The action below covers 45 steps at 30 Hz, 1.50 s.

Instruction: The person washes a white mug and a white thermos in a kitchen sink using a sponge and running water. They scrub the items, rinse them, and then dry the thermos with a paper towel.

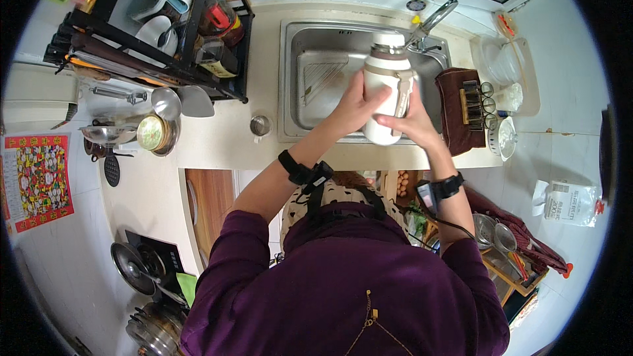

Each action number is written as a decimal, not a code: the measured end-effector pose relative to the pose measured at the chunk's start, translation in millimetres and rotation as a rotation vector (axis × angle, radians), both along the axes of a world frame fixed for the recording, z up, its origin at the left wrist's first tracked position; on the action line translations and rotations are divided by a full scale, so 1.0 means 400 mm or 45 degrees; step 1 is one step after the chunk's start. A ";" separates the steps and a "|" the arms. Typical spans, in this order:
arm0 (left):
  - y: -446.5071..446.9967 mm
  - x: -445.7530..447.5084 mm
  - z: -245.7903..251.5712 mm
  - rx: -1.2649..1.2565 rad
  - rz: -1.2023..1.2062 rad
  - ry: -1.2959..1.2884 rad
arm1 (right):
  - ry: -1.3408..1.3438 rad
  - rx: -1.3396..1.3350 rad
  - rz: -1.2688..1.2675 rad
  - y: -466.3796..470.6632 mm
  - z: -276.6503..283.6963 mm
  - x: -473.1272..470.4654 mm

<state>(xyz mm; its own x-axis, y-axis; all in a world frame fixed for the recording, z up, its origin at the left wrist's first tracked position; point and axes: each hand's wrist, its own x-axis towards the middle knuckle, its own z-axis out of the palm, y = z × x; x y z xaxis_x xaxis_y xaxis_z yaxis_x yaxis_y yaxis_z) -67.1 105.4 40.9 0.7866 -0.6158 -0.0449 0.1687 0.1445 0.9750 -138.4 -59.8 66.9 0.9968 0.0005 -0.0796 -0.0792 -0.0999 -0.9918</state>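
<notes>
Over the front right part of the stainless steel sink (pixel 321 94) I hold a white vacuum flask (pixel 378 76) with a beige strap and a white cap. My left hand (pixel 357 109) grips the flask's left side, thumb across the front. On its other side, my right hand (pixel 414 117) wraps the lower body near the strap, which bears writing. The flask is nearly in line with my view, its cap toward the faucet (pixel 430 24). A wire rack (pixel 324 79) lies in the sink's left part.
Left of the sink a small glass cup (pixel 260 126) stands on the counter, by a black shelf rack (pixel 242 59) with jars. To the right, a brown cloth (pixel 460 128) carries several upturned glasses (pixel 487 105). A lidded white pot (pixel 503 138) sits beside it.
</notes>
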 end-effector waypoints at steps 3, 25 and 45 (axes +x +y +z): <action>0.061 -0.026 -0.053 -0.191 -0.103 0.022 | 0.209 0.210 -0.127 0.043 -0.072 -0.006; 0.436 0.090 -0.318 0.286 0.564 -0.140 | 0.207 -0.068 -0.227 0.031 -0.082 -0.066; 0.046 0.104 -0.058 0.975 0.034 -1.782 | 0.087 -1.233 -0.066 0.004 0.004 -0.126</action>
<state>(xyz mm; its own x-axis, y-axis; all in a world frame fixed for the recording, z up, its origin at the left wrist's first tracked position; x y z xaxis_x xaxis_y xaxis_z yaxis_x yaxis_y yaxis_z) -25.7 123.6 17.5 0.4810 -0.7743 0.4112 -0.8761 -0.4419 0.1928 -189.0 -58.3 68.4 0.9869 -0.1397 -0.0803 -0.1611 -0.8652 -0.4748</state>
